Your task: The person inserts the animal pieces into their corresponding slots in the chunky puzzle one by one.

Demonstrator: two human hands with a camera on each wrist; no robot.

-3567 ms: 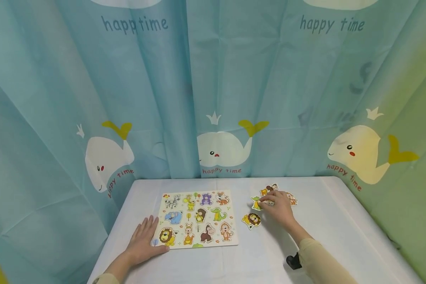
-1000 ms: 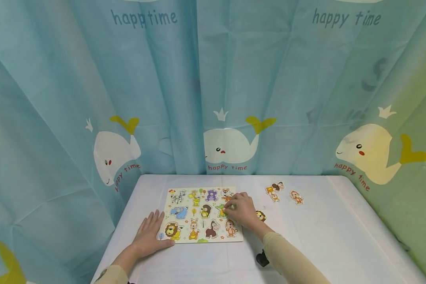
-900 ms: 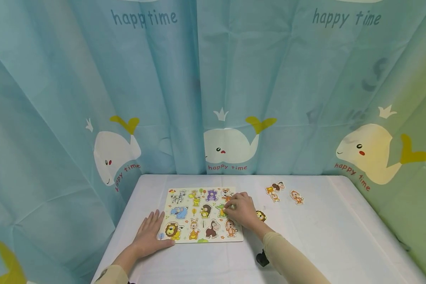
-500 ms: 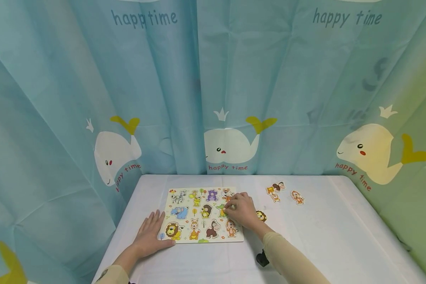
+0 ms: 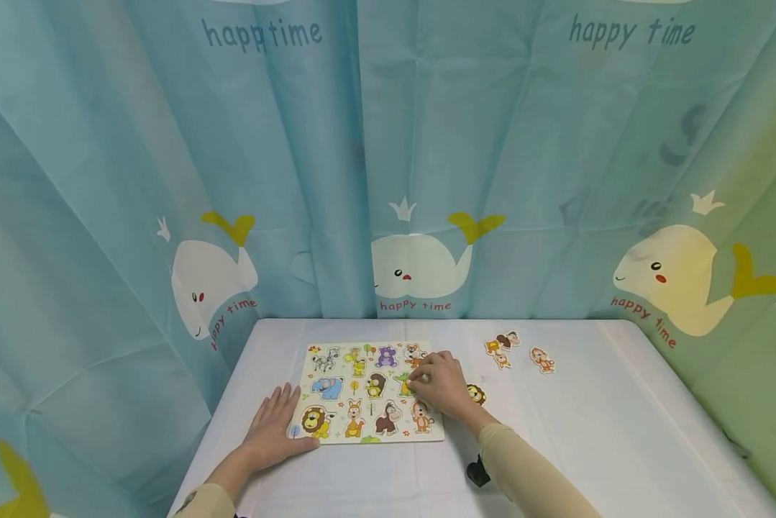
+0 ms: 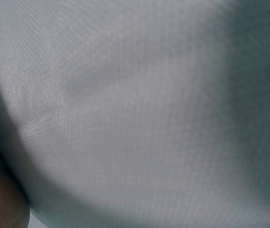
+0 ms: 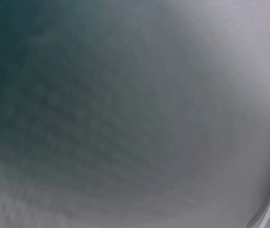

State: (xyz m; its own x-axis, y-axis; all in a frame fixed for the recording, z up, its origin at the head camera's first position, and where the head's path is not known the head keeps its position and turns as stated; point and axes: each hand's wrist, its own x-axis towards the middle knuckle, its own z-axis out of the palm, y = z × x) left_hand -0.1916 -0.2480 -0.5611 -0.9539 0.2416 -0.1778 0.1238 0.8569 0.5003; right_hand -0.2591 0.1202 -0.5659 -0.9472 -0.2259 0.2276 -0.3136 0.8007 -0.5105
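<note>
one crocodile [image 5: 402, 379] lies partly beneath the right hand [image 5: 444, 383]

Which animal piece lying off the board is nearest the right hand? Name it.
The lion off the board, partly hidden by the right hand; the loose monkey, kangaroo and dark brown animal lie farther from it.

Curtain [image 5: 297, 144]: creased cloth, faintly glossy
Table [image 5: 595, 439]: covered in matt woven cloth
Board [image 5: 336, 439]: smoothly finished, printed
Sleeves [image 5: 536, 475]: matt cloth
</note>
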